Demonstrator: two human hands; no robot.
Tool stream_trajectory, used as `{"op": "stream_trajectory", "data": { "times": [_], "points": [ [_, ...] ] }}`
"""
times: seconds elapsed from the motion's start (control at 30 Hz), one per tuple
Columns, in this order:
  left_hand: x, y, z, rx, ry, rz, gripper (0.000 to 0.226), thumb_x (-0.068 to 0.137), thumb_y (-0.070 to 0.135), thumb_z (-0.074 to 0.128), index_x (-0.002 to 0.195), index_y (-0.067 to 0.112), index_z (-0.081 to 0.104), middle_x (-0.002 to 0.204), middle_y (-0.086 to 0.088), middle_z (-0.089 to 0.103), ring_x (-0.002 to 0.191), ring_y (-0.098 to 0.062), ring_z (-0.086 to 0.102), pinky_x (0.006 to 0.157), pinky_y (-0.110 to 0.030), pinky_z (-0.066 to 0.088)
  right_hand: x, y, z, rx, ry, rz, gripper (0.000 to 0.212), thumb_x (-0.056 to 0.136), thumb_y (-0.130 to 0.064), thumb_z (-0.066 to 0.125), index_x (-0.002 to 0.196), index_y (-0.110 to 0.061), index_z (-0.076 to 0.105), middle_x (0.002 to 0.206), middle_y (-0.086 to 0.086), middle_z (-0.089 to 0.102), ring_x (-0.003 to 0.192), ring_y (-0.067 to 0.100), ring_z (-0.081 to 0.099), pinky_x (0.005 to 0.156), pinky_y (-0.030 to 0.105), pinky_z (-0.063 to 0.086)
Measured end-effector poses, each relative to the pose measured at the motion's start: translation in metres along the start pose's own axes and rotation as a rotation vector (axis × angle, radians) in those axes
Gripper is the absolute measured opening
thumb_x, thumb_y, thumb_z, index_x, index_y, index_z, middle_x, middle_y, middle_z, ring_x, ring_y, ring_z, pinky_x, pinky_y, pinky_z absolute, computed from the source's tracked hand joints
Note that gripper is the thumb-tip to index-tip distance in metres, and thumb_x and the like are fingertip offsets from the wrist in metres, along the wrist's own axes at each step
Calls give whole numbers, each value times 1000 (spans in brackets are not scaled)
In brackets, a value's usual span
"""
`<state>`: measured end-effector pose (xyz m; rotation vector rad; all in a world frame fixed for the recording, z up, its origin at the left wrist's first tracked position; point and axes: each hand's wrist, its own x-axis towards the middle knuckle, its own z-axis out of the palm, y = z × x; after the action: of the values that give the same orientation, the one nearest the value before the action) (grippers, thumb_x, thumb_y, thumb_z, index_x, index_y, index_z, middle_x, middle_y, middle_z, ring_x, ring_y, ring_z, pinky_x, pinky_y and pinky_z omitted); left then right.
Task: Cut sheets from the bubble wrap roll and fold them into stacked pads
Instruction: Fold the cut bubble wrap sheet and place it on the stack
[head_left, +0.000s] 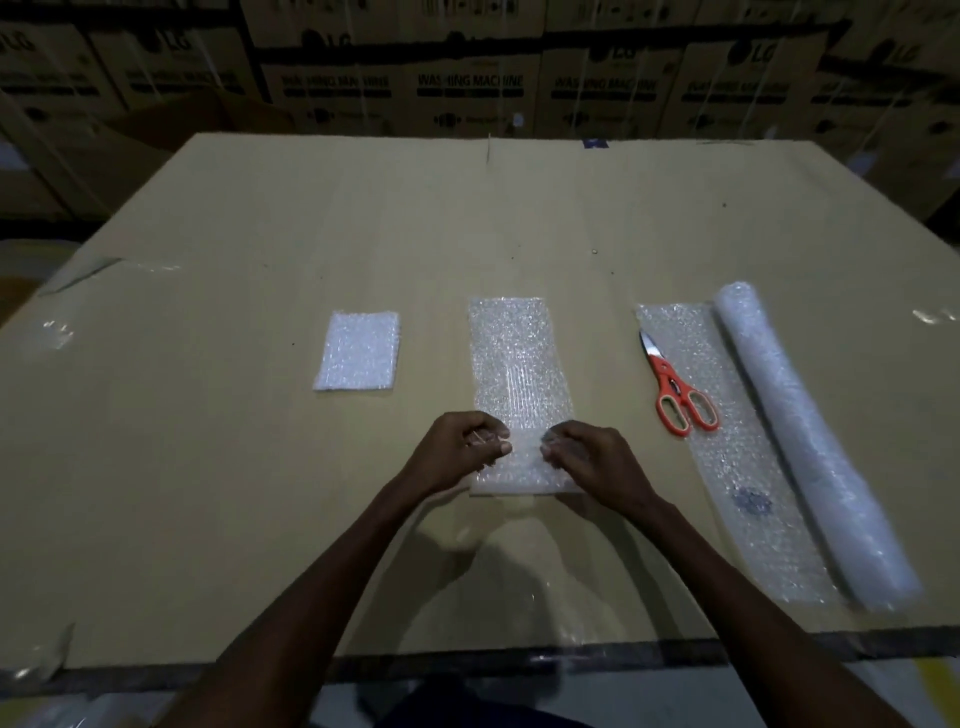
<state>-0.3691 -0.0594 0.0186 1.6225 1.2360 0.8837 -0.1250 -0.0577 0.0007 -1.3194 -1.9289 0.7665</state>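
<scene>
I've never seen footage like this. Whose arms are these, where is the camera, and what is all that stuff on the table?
There is no machine here: these are a person's two bare arms, filmed by one wide-angle camera worn on the head, looking forward and down. That is why the arms enter from the bottom edge.

The surface is a cardboard-covered table. In the middle lies a long bubble wrap strip. The left hand and the right hand both pinch it near its closer end, apparently folding it.

To the left lies a folded pad, already finished. To the right lies the bubble wrap roll, with a length unrolled flat beside it. Orange-handled scissors rest on that unrolled part, untouched.

Behind the table stand stacked cardboard boxes marked "washing machine".
</scene>
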Motion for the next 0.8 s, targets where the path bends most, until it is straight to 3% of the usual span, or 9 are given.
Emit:
{"op": "stream_trajectory", "data": {
  "times": [0.07, 0.13, 0.27, 0.5, 0.67, 0.8],
  "points": [
    [23, -4, -13, -37, -18, -36, 7, 86, 9, 77, 92, 7, 74, 75, 2, 70, 62, -4, 62, 62, -20, 50, 25, 5, -1, 51, -43, 85, 20, 91, -27, 69, 107, -18, 74, 92, -6, 76, 81, 12, 74, 81, 38, 59],
    [44, -8, -24, -65, -35, -71, 7, 89, 9, 74, 95, 6, 74, 78, 1, 70, 64, -2, 61, 63, -19, 49, 47, 8, -3, 66, -32, 120, 12, 91, -24, 71, 102, -23, 74, 95, -3, 76, 83, 15, 74, 82, 39, 59],
    [80, -15, -38, -128, -11, -140, 11, 89, 3, 71, 99, 5, 74, 81, -5, 70, 68, -9, 62, 62, -22, 51, 80, 8, -8, 168, 69, 244, 11, 92, -7, 74, 85, -16, 74, 76, 2, 74, 67, 10, 68, 69, 29, 54],
    [129, -18, -49, -277, 254, -251, 14, 79, 4, 81, 88, -3, 72, 67, -7, 68, 56, -8, 62, 56, -23, 52, 130, 13, -14, 351, 189, 388, 10, 88, -14, 80, 80, -13, 75, 67, 0, 68, 62, 15, 60, 58, 26, 51],
    [165, -26, -55, -291, 302, -280, 8, 84, -4, 73, 87, 4, 72, 65, -2, 67, 54, -4, 60, 59, -25, 51, 176, 31, -18, 390, 179, 468, 14, 91, -5, 75, 81, -15, 75, 72, 1, 73, 63, 12, 63, 59, 26, 52],
    [193, -35, -57, -221, 342, -273, 11, 82, 3, 77, 82, 13, 76, 68, 1, 71, 60, -7, 61, 64, -28, 51, 206, 49, -17, 347, 176, 474, 12, 91, -7, 75, 82, -15, 76, 76, 6, 74, 66, 15, 65, 60, 27, 53]
  ]
}}
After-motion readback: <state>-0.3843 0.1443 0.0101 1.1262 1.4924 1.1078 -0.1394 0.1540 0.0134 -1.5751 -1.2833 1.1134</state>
